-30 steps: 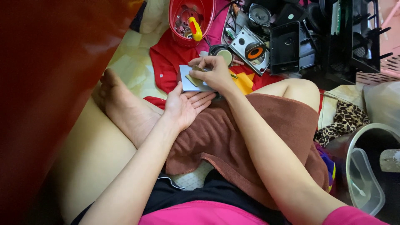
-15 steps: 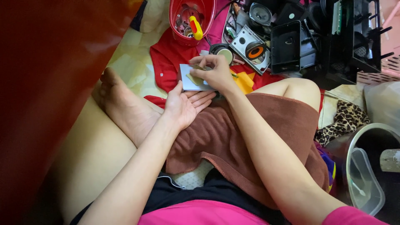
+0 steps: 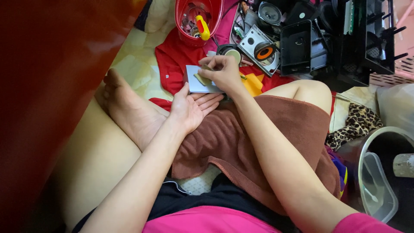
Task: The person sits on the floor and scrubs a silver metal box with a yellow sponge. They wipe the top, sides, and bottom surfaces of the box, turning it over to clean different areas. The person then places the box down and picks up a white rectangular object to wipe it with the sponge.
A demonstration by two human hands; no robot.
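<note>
- Left hand point(image 3: 189, 110) palm-up, fingers apart, supporting flat pale grey-blue rectangular card point(image 3: 197, 81) above brown towel point(image 3: 258, 138).
- Right hand point(image 3: 222, 71) fingers pinched on small yellowish piece point(image 3: 202, 79) atop card.

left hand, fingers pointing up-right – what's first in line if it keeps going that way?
The left hand lies palm up, fingertips under the small grey-white card it supports. Straight on, it would probably meet the right hand pressing on that card, then the yellow cloth; depth is unclear.

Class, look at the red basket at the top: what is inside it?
Inside the red basket lies a yellow-handled tool among small metal parts; its far end is cut off by the frame.
</note>
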